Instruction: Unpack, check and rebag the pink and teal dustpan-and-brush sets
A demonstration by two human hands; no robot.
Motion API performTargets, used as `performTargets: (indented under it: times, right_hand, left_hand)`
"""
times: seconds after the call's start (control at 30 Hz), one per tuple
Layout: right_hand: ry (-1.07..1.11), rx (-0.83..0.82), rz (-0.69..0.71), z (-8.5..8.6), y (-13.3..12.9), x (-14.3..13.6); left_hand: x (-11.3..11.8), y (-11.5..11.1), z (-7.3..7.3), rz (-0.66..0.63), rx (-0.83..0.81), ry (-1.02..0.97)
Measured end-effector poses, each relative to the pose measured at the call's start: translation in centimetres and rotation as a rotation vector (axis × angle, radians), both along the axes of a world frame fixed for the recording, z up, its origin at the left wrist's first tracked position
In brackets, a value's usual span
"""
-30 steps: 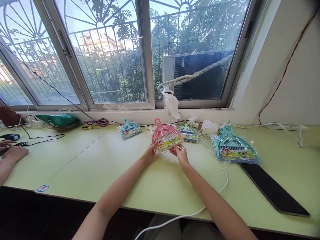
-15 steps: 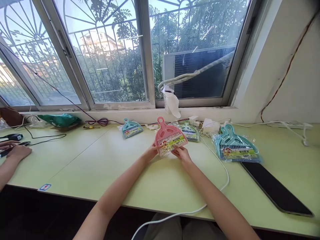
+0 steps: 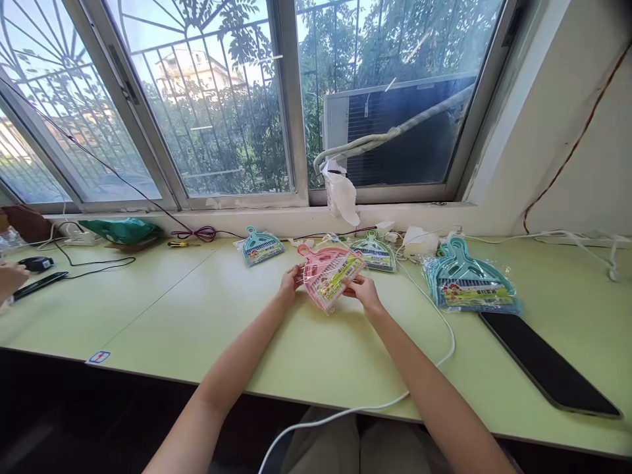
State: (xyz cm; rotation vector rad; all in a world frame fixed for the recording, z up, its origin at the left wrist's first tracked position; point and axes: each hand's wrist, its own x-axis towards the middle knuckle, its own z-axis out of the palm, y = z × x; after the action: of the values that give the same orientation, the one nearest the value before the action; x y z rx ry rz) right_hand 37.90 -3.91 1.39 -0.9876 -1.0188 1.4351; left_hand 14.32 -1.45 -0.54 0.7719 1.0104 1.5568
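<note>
A pink dustpan-and-brush set (image 3: 328, 273) in clear wrapping is tilted to the left above the table, between both hands. My left hand (image 3: 291, 280) grips its left edge, and my right hand (image 3: 363, 291) pinches the lower right edge by the printed label. Behind it lies a green wrapped set (image 3: 375, 253). Further left is a small blue-green set (image 3: 261, 248). On the right, several teal sets (image 3: 467, 280) are stacked, their front edge close to a black phone-like slab (image 3: 548, 362).
A white cable (image 3: 451, 336) curves across the pale green table (image 3: 187, 329) and over its front edge. A green bag (image 3: 123, 230), a yellow-handled tool (image 3: 182, 244) and dark cables lie at the back left. Another person's hand (image 3: 12, 280) shows at far left.
The pink set has tipped to the left and its handle has dropped. My left hand has moved up and left along its edge. The other person's hand has moved left, off the black device.
</note>
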Motion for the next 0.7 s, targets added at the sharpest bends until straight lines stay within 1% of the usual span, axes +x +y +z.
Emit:
performTargets:
  times: [0.03, 0.07, 0.17, 0.2, 0.27, 0.3, 0.33, 0.37, 0.4, 0.47, 0.5, 0.6, 0.7]
  right_hand:
    - [-0.015, 0.015, 0.018, 0.2, -0.1, 0.1]
    - [-0.026, 0.035, 0.039, 0.3, -0.2, 0.1]
    - [-0.051, 0.038, 0.038, 0.6, -0.2, 0.4]
    - [-0.063, 0.043, 0.025, 0.7, -0.1, 0.6]
    - [-0.116, 0.065, 0.025, 0.8, 0.0, 1.0]
    - [-0.146, 0.076, 0.051, 0.9, 0.0, 1.2]
    - [-0.166, 0.082, 0.091, 1.0, 0.1, 1.4]
    - [-0.181, 0.078, 0.131, 1.1, 0.1, 1.5]
    - [-0.190, 0.070, 0.170, 1.1, 0.0, 1.6]
    - [-0.197, 0.052, 0.232, 1.3, -0.1, 1.7]
    - [-0.198, 0.049, 0.257, 1.3, -0.2, 1.7]
    - [-0.191, 0.055, 0.311, 1.4, -0.4, 1.6]
    - [-0.180, 0.061, 0.304, 1.5, -0.3, 1.6]
  left_hand:
    - [-0.1, -0.1, 0.3, 0.065, -0.009, 0.011]
    - [-0.3, -0.2, 0.7, 0.090, 0.000, 0.025]
    - [-1.0, -0.4, 1.8, 0.073, 0.014, 0.109]
    - [-1.3, -0.5, 2.2, 0.093, 0.040, 0.136]
    - [-2.1, -0.8, 3.1, 0.200, 0.105, 0.230]
    - [-2.6, -0.9, 3.5, 0.238, 0.160, 0.313]
    - [-3.0, -1.1, 3.8, 0.223, 0.217, 0.408]
    - [-3.3, -1.3, 4.1, 0.155, 0.253, 0.497]
    - [-3.5, -1.6, 4.3, 0.062, 0.262, 0.564]
    - [-3.5, -2.0, 4.5, -0.064, 0.212, 0.635]
    - [-3.3, -2.1, 4.4, -0.101, 0.174, 0.654]
    - [-2.8, -2.2, 3.9, -0.135, 0.095, 0.675]
    - [-2.9, -2.0, 3.4, -0.117, 0.121, 0.608]
